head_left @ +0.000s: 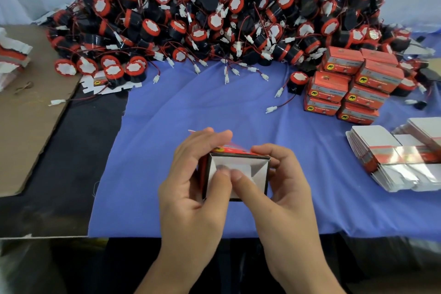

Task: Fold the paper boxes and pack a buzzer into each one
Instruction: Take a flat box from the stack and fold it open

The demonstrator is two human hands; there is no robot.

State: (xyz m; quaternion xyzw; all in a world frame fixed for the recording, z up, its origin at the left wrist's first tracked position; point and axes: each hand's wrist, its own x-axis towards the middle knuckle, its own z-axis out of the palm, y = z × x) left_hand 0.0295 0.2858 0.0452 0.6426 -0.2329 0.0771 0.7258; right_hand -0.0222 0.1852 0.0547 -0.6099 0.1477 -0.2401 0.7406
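Buzzers point(214, 19), black and red with wired white plugs, lie heaped beyond counting along the far side of the blue cloth point(167, 114); at least seven closed red boxes point(346, 86) are stacked at right; one bundle of flat blanks point(393, 157) lies nearer right, a second bundle point(12, 55) far left. One half-folded paper box point(253, 169) is held over the cloth's near middle; left hand point(191, 193) and right hand point(286, 193) curl round its sides, both thumbs pressing its white end flaps.

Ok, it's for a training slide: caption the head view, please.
Left hand and right hand press the flaps of a paper box above a blue cloth, buzzer heap behind, closed boxes beside.
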